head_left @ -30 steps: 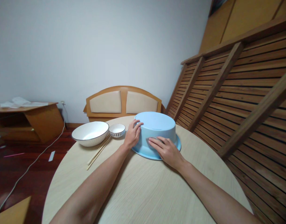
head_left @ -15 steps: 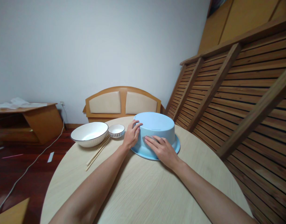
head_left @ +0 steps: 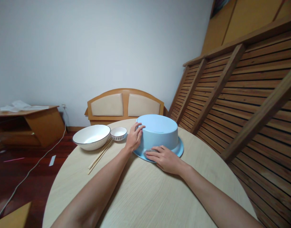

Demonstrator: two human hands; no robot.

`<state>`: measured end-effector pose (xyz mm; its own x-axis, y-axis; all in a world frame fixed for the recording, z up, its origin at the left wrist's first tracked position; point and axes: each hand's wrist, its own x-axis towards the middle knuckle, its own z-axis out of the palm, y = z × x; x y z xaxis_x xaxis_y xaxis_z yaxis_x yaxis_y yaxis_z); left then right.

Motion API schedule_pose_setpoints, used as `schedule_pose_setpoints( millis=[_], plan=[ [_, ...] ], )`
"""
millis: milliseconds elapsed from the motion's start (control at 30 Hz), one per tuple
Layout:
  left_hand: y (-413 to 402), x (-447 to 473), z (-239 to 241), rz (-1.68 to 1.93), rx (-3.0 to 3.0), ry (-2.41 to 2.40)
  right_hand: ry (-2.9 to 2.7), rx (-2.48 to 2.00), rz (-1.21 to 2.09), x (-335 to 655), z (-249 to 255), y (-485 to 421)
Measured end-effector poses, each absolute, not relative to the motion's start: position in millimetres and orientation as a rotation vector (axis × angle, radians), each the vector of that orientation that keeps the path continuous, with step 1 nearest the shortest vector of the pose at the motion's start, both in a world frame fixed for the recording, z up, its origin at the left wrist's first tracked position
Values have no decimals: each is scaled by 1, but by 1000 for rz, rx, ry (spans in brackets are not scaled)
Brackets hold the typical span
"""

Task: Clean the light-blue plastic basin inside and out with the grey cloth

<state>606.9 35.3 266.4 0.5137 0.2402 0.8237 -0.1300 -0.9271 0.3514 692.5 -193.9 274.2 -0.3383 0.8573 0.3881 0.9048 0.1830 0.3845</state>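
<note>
A light blue plastic basin [head_left: 159,136] rests upside down on the round wooden table [head_left: 140,193], its base facing up. My left hand [head_left: 135,136] holds it at the left, fingers curled over the edge of the base. Against the front of the basin, low by the flared rim, my right hand [head_left: 165,159] presses a small grey scouring pad [head_left: 150,151]. Most of the pad is covered by the fingers, so its exact kind is hard to make out.
Left of the basin stand a small striped bowl [head_left: 118,133] and a large white bowl [head_left: 91,137], with several wooden chopsticks [head_left: 100,155] lying in front. Behind the table is a padded headboard [head_left: 125,104]. A slatted wooden frame [head_left: 221,104] leans at the right.
My right hand has slid the grey pad down the basin's side toward the rim. My left hand and the basin stay in place.
</note>
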Motion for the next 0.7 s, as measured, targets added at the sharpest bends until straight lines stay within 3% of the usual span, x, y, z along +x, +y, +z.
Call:
schedule_pose_setpoints(
  millis=[300,600,700],
  plan=[
    [37,607,265,1379,2393,70,-1809,-1941,-1128,705,280,-198],
    [36,605,267,1365,2394,66,-2364,-1795,-684,698,276,-200],
    [36,605,267,1365,2395,62,-2340,-1807,-693,699,280,-202]
  ],
)
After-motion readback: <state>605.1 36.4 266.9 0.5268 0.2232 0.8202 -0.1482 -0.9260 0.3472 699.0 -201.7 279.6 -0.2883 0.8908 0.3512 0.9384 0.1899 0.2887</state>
